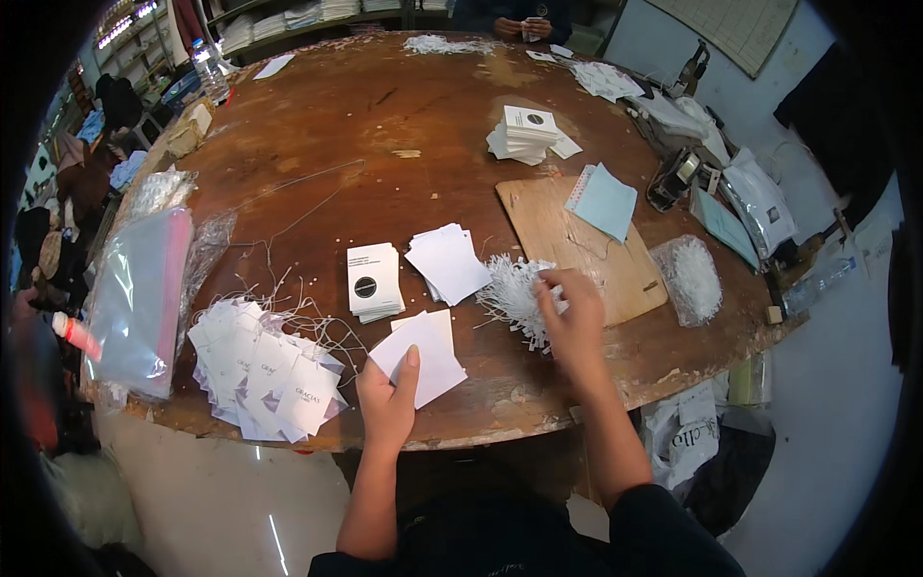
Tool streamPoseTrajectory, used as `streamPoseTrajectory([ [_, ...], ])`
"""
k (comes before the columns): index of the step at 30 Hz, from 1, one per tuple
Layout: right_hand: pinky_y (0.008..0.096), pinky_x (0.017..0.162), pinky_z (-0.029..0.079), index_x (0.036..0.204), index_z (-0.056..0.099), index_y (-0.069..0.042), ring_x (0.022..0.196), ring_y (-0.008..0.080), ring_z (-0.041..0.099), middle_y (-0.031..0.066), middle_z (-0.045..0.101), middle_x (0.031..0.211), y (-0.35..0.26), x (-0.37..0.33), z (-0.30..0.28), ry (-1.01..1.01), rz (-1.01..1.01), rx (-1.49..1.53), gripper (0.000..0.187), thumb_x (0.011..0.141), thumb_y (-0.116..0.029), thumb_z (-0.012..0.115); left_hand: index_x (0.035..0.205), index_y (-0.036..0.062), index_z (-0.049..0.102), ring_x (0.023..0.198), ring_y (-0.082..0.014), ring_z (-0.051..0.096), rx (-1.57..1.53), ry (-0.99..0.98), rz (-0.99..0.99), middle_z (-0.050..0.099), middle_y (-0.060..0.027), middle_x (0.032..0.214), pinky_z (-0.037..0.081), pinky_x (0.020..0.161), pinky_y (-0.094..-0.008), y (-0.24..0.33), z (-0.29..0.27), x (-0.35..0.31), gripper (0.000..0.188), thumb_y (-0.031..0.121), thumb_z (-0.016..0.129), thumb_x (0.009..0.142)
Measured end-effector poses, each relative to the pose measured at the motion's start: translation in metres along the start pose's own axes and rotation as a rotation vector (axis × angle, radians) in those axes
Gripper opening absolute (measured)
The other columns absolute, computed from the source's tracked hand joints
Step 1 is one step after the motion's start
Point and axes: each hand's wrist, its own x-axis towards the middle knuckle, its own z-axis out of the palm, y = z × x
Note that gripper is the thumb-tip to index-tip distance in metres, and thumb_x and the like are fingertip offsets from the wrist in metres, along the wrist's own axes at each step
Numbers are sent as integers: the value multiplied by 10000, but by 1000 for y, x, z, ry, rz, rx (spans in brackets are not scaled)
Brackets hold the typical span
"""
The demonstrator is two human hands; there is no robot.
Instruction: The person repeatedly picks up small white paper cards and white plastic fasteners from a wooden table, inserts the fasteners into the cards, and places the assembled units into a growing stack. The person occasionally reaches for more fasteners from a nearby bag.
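My left hand (389, 394) grips a blank white card (423, 358) between thumb and fingers, just above the near edge of the table. A cream card lies partly under it. My right hand (575, 317) is at the right side of a heap of white tag strings (514, 293), its fingers bent together; whatever they pinch is too small to make out. Left of my left hand lies a pile of strung white hang tags (264, 370), their cords tangled. Beyond the held card stand a stack of printed cards (374, 279) with a black round mark and a stack of blank white cards (448, 262).
A wooden board (548, 226) carries a light blue paper pad (606, 200). Bagged white strings (690, 279) sit to its right. Another card stack (524, 133) stands farther back. Clear plastic bags (144, 298) lie at the left edge. Across the table a person's hands (524, 29) hold something.
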Motion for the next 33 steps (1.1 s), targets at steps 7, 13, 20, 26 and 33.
streamPoseTrajectory([
  [7, 373, 694, 499, 890, 709, 5, 764, 287, 639, 128, 694, 833, 31, 21, 6, -238, 55, -243, 137, 875, -131, 710, 1154, -64, 635, 870, -140, 674, 120, -81, 60, 731, -139, 965, 527, 775, -305, -3, 0, 4, 298, 171, 643, 970],
  [13, 357, 705, 511, 887, 713, 33, 772, 266, 676, 157, 707, 855, 26, 19, 5, -21, 210, 65, 160, 893, -125, 696, 1147, -76, 632, 848, -134, 667, 142, -87, 74, 728, -130, 949, 526, 763, -303, 1, 0, 4, 304, 172, 642, 972],
  [20, 288, 738, 505, 955, 696, 62, 784, 148, 650, 96, 706, 841, 21, 5, 2, 86, 308, 284, 203, 962, -136, 652, 1151, -70, 637, 845, -168, 697, 122, -76, 109, 733, -158, 941, 538, 764, -323, -1, 0, 5, 301, 169, 634, 970],
  [26, 253, 733, 503, 1047, 689, 62, 786, 115, 632, 72, 698, 848, 13, 5, 4, 94, 402, 572, 196, 986, -112, 622, 1154, -72, 631, 844, -115, 645, 99, -86, 70, 719, -104, 945, 520, 753, -294, -2, -2, 3, 309, 177, 644, 973],
  [33, 253, 702, 496, 1051, 684, 56, 758, 102, 608, 64, 685, 850, 12, 12, -3, 84, 372, 642, 195, 990, -119, 626, 1159, -75, 628, 849, -120, 653, 68, -87, 5, 721, -108, 956, 524, 757, -299, -6, 0, 3, 317, 182, 644, 973],
])
